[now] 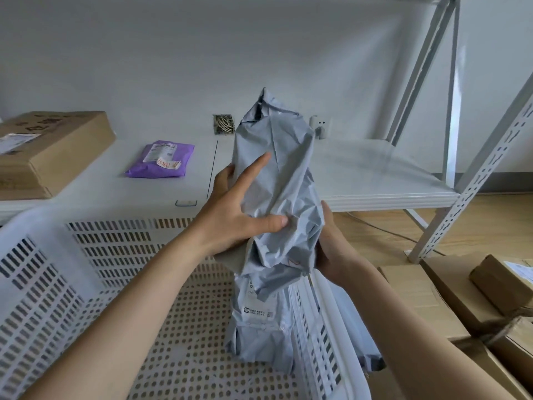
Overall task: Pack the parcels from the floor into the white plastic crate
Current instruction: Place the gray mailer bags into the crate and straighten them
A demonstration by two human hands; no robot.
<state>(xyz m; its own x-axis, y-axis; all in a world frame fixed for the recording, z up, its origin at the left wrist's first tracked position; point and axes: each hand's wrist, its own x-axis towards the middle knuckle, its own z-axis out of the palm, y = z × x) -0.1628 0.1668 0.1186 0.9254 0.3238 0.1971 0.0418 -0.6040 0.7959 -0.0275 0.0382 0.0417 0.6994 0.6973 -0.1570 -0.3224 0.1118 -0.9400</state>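
Note:
A long grey plastic mailer parcel (pixel 277 180) stands upright in the air above the right wall of the white plastic crate (pixel 52 255). My left hand (pixel 239 209) grips its left side, thumb across the front and fingers spread up the bag. My right hand (pixel 331 243) holds it from behind on the right, mostly hidden by the bag. Another grey mailer parcel (pixel 259 321) stands inside the crate against its right wall, right below the held one.
A white metal shelf (pixel 375 180) runs behind the crate; on it lie a purple mailer (pixel 161 160) and a cardboard box (pixel 49 151). Brown cardboard boxes (pixel 461 298) are stacked on the wooden floor at the right. The shelf's perforated post (pixel 484 180) stands nearby.

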